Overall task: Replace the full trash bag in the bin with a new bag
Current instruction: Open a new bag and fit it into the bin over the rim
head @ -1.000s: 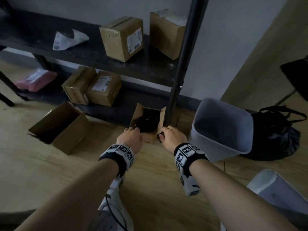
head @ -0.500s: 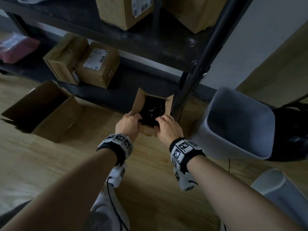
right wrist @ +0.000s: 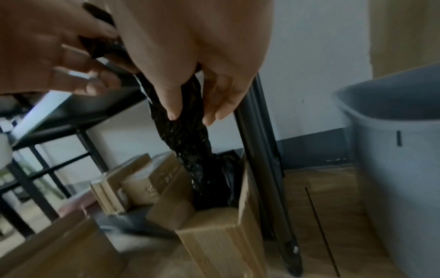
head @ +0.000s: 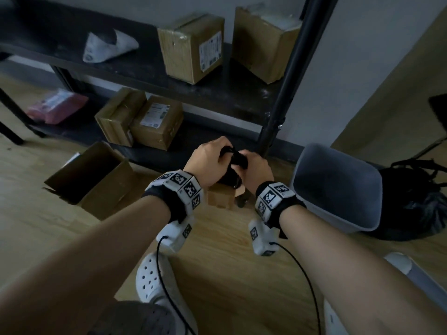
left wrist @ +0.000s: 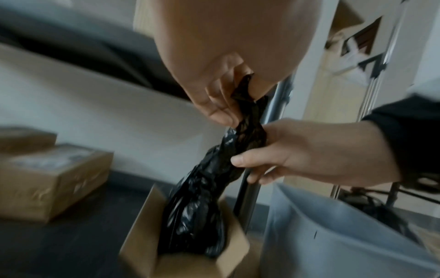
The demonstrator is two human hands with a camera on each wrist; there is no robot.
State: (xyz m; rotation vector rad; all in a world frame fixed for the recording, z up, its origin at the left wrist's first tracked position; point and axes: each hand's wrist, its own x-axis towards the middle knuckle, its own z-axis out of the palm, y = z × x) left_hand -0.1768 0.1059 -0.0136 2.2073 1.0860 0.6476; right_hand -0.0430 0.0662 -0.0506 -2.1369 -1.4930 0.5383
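Black bag (left wrist: pixel 209 180) now lifted from box (left wrist: pixel 181 263)

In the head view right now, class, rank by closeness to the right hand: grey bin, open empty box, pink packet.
From the right hand:
1. Grey bin, just right of it.
2. Open empty box, on the floor, left.
3. Pink packet, far left, bottom shelf.

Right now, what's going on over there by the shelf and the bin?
A person is drawing a new black trash bag up out of a small cardboard box on the floor. The left hand pinches the bag's top, and the right hand has its grip lower down. The grey bin stands unlined beside them, with the full black bag behind it.
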